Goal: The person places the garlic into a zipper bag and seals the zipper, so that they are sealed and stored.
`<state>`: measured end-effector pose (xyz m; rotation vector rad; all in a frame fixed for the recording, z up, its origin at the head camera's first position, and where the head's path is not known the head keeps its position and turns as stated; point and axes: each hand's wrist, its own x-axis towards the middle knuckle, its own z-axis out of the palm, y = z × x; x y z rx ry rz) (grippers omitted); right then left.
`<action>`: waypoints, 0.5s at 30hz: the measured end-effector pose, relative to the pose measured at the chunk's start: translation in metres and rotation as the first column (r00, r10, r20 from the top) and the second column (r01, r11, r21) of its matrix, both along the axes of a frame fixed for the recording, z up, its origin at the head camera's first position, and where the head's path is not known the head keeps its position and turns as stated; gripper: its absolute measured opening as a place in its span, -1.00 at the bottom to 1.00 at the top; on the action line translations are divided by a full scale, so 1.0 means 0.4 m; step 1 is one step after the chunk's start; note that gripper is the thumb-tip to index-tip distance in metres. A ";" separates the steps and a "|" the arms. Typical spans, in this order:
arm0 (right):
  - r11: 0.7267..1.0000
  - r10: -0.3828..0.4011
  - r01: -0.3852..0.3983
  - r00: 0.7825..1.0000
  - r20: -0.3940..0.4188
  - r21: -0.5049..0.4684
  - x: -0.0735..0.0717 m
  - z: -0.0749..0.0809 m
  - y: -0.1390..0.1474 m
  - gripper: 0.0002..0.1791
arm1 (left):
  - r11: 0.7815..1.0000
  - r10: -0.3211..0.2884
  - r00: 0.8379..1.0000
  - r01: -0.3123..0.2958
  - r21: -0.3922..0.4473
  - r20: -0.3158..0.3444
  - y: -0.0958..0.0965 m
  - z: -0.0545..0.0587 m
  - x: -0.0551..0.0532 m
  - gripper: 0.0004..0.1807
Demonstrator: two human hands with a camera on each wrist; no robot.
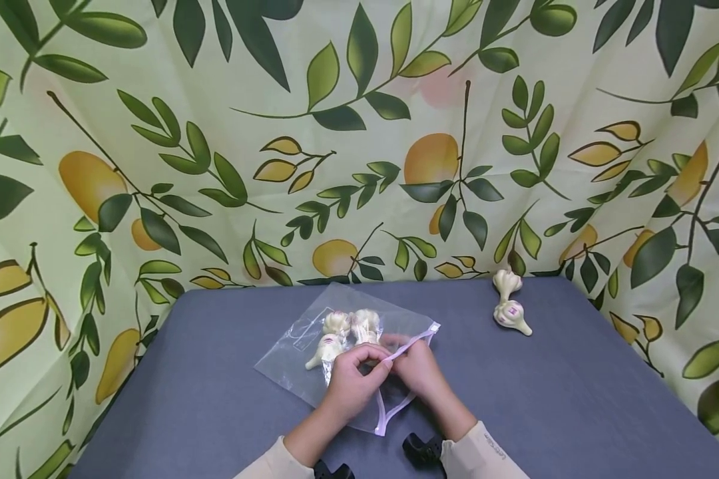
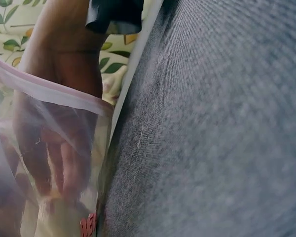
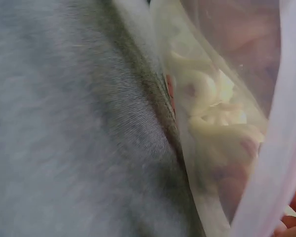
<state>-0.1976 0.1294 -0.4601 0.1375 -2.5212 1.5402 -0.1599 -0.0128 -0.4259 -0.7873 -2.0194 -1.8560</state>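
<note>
A clear zip bag (image 1: 299,346) with a pale purple zip edge lies on the table, its mouth spread toward the person. Several garlic bulbs (image 1: 326,347) show through the plastic. My left hand (image 1: 355,379) pinches the bag's edge between thumb and fingers. Through the mouth reaches my right hand (image 1: 418,367), its fingers inside the bag. In the left wrist view the right hand's fingertips (image 2: 71,182) close on the top of a pale garlic bulb (image 2: 54,217), blurred by the plastic. The right wrist view shows garlic bulbs (image 3: 222,133) behind the zip edge (image 3: 281,148).
Two more garlic bulbs (image 1: 509,309) sit at the back right of the grey table (image 1: 551,399), one behind the other. A leaf-and-fruit patterned cloth (image 1: 359,166) hangs behind the table and along both sides. Black wrist devices (image 1: 422,449) show near the front edge.
</note>
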 end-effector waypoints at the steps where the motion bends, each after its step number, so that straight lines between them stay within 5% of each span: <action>1: 1.000 0.004 -0.004 1.000 0.008 -0.014 -0.004 -0.001 -0.003 -0.70 | 1.000 0.003 1.000 -0.003 0.003 -0.003 0.000 0.000 0.000 -0.95; 15: 0.969 0.243 -0.238 0.968 0.061 -0.068 -0.020 0.001 -0.009 -0.54 | 1.000 -0.010 1.000 0.009 0.012 0.026 -0.002 -0.002 -0.004 -0.95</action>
